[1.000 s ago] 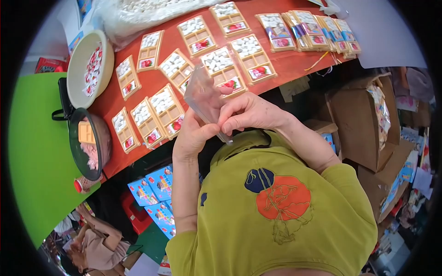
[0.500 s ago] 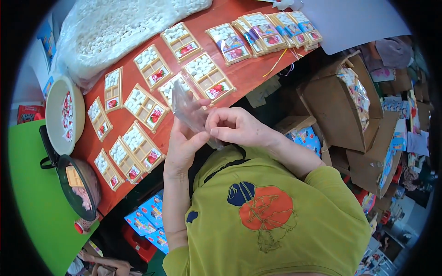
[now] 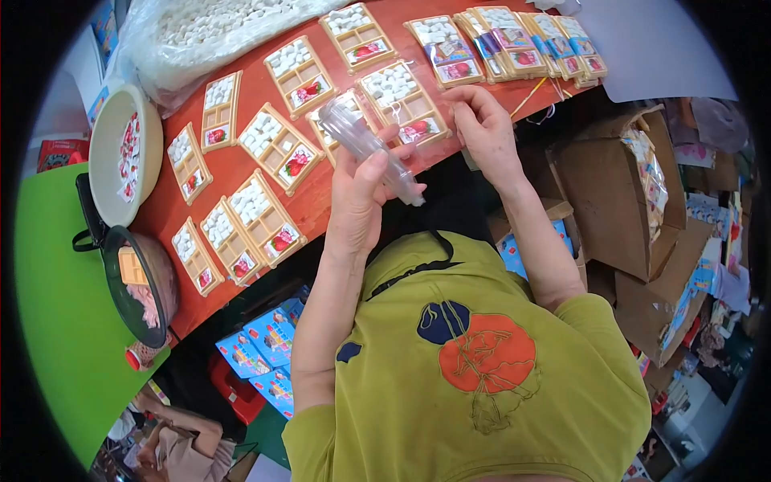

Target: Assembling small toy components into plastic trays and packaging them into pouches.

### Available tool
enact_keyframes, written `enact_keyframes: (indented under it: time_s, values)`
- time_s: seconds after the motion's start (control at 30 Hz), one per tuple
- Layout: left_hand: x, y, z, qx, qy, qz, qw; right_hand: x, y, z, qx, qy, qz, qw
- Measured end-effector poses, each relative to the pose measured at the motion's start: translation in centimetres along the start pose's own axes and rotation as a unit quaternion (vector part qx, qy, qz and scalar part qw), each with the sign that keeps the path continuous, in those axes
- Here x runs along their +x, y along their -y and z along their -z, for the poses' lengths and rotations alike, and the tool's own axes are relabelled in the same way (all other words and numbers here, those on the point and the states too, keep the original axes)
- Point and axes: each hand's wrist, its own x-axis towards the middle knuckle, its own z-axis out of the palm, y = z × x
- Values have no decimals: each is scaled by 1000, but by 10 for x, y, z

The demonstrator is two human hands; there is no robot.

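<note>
My left hand [image 3: 361,181] is wrapped around a bundle of clear plastic pieces [image 3: 369,149], held slanted above the table's near edge. To the right, my right hand [image 3: 490,132] is raised with thumb and fingers drawn together. Faint glints beside its fingertips suggest thin clear plastic, but I cannot make out what it pinches. Just left of those fingertips lies a tan sectioned tray [image 3: 416,106] with white pieces and a strawberry-picture packet. Behind the bundle, another such tray [image 3: 350,104] is partly hidden.
Several similar trays [image 3: 281,145] lie across the red table [image 3: 249,76]. Packed trays [image 3: 514,50] stand at the far right. A cream basin [image 3: 148,173], a dark bowl [image 3: 165,281] and a bag of white pieces [image 3: 217,24] line the left and back. Cardboard boxes [image 3: 594,193] stand right.
My right hand has moved away from the plastic bundle, to the right and toward the trays. My left hand still holds the bundle, now tilted differently. The whole view has shifted.
</note>
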Motion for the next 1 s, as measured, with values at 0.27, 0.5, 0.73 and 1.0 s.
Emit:
enact_keyframes:
  time_s: [0.27, 0.5, 0.73, 1.0]
  values:
    - [-4, -5, -2, 29, -41, -33, 998, 23, -14, -21, -137, -4, 42, 990]
    - [-1, 3, -5, 133, -79, -71, 985, 13, -4, -35, -392, -51, 171, 903]
    - [-4, -10, -13, 174, -86, -9, 981, 12, 15, -29, -521, 41, 119, 844]
    - [-11, -9, -8, 134, -89, 18, 987, 20, -7, -57, -523, 47, 285, 802]
